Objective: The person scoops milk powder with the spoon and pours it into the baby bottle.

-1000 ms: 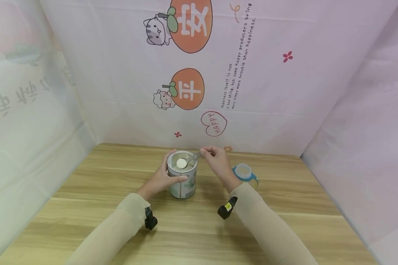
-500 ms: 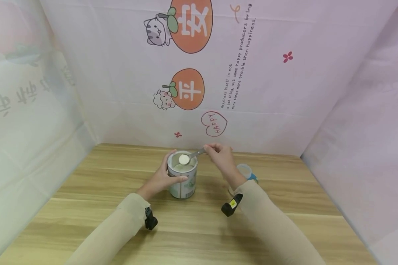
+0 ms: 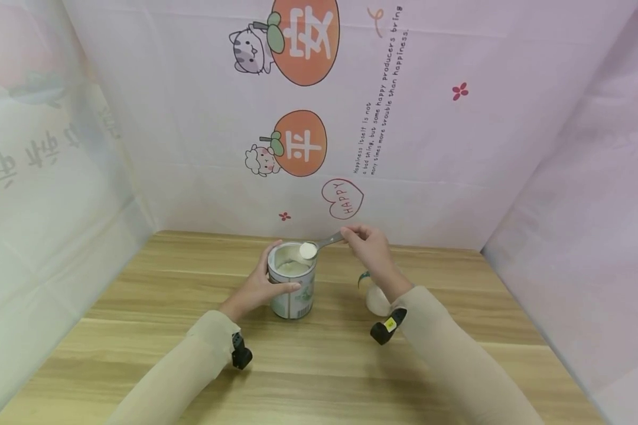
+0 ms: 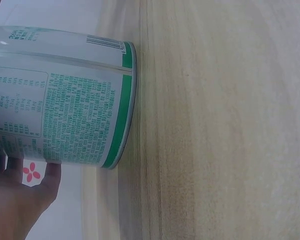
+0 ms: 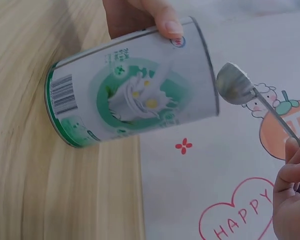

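My left hand (image 3: 259, 288) grips a milk powder can (image 3: 302, 300) that stands upright on the table, its top open and pale powder inside. In the left wrist view the can (image 4: 65, 100) shows a white and green label, with fingers of my left hand (image 4: 20, 200) behind it. My right hand (image 3: 372, 248) pinches the handle of a grey measuring scoop (image 3: 329, 239) heaped with white powder. The scoop is over the can's right rim. The right wrist view puts the scoop's bowl (image 5: 233, 87) just beyond the rim, apart from the can (image 5: 140, 95).
Behind my right wrist a cup with a whitish body (image 3: 377, 301) and a blue handle stands on the wooden table (image 3: 308, 372), partly hidden. A printed cloth wall (image 3: 414, 200) rises at the table's back edge, with more cloth at both sides.
My right hand has moved right and slightly up, lifting the loaded scoop from inside the can's mouth to its right rim. The forearm now covers more of the cup. My left hand stays put.
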The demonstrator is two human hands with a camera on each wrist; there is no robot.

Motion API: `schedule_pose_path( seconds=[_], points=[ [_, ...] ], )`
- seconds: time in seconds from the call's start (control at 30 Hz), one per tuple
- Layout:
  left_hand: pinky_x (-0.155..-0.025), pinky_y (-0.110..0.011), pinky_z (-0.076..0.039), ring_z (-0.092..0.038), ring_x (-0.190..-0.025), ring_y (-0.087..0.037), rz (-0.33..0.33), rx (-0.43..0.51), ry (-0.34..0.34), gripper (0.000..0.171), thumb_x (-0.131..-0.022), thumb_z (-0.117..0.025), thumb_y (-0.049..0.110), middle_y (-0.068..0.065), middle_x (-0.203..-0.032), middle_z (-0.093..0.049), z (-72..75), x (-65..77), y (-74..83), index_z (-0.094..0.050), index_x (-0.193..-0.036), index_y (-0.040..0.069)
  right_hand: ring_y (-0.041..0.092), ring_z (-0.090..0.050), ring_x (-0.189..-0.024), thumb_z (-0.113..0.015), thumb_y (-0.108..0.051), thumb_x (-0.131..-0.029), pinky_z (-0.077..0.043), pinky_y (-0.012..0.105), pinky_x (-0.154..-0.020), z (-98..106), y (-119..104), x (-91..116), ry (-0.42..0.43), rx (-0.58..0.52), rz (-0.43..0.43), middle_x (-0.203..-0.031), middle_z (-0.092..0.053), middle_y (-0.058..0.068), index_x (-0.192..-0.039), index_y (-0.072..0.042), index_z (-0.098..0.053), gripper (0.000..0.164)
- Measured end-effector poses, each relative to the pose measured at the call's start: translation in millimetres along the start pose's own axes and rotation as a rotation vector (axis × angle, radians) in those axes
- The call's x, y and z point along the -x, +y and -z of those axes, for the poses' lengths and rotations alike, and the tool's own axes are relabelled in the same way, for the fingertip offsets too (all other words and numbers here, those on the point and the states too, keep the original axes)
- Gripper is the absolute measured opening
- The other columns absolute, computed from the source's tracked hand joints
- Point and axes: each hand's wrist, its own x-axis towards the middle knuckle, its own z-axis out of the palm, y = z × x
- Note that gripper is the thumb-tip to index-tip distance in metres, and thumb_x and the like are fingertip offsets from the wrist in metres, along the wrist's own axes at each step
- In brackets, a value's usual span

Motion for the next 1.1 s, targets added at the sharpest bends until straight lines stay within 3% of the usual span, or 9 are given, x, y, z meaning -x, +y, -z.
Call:
schedule_pose_path(
  seconds=[0.2, 0.43, 0.63, 0.77, 0.93, 1.1],
  points=[
    [-0.11, -0.066, -0.026, -0.038, -0.138, -0.036, -0.005, 0.016, -0.007, 0.111, -0.078, -0.089, 0.032, -0.009, -0.15, -0.039, 0.5, 0.3, -0.9, -0.012, -0.158, 0.039, 0.019, -0.058, -0.098, -0.062, -0.034, -0.1, -0.053, 0.032, -0.088, 15.5, 0.0, 2.6, 0.008, -0.033, -0.036, -0.108, -0.066, 0.01, -0.119, -0.001, -0.065, 0.039],
    [-0.11, -0.067, -0.023, -0.034, -0.14, -0.042, 0.023, 0.025, -0.026, 0.111, -0.08, -0.087, 0.024, -0.018, -0.153, -0.035, 0.7, 13.7, 28.1, -0.01, -0.161, 0.027, 0.022, -0.058, -0.109, -0.062, -0.037, -0.101, -0.049, 0.04, -0.099, 33.3, 2.2, 6.5, 0.002, -0.036, -0.066, -0.116, -0.063, 0.011, -0.127, 0.001, -0.061, 0.046],
    [-0.11, -0.067, -0.023, -0.034, -0.14, -0.042, 0.04, 0.017, -0.021, 0.11, -0.08, -0.088, 0.026, -0.018, -0.153, -0.035, -0.3, 14.7, 29.9, -0.012, -0.16, 0.031, 0.023, -0.056, -0.112, -0.059, -0.041, -0.101, -0.047, 0.041, -0.103, 53.2, 6.0, 11.9, -0.003, 0.008, -0.065, -0.121, -0.06, 0.014, -0.131, 0.003, -0.057, 0.053],
    [-0.11, -0.068, -0.023, -0.033, -0.141, -0.042, 0.042, 0.017, -0.018, 0.11, -0.079, -0.088, 0.027, -0.018, -0.154, -0.034, -0.5, 14.5, 29.7, -0.012, -0.16, 0.032, 0.019, -0.055, -0.108, -0.057, -0.043, -0.102, -0.048, 0.036, -0.101, 67.2, 6.4, 17.5, 0.004, 0.042, -0.061, -0.121, -0.059, 0.014, -0.133, 0.004, -0.054, 0.057],
    [-0.11, -0.068, -0.022, -0.032, -0.141, -0.042, 0.037, 0.019, -0.021, 0.111, -0.08, -0.088, 0.027, -0.018, -0.153, -0.034, -0.1, 14.7, 30.0, -0.012, -0.16, 0.032, 0.013, -0.055, -0.101, -0.057, -0.039, -0.103, -0.049, 0.022, -0.09, 84.0, 10.4, 22.0, 0.024, 0.039, -0.056, -0.118, -0.059, 0.013, -0.135, 0.006, -0.051, 0.055],
    [-0.11, -0.068, -0.022, -0.032, -0.141, -0.043, 0.037, 0.014, -0.023, 0.111, -0.08, -0.088, 0.027, -0.019, -0.154, -0.034, 0.0, 14.9, 30.8, -0.011, -0.16, 0.032, 0.009, -0.055, -0.096, -0.057, -0.037, -0.103, -0.05, 0.017, -0.084, 100.1, 16.6, 25.2, 0.043, 0.049, -0.046, -0.113, -0.061, 0.008, -0.135, 0.007, -0.051, 0.055]
  ],
)
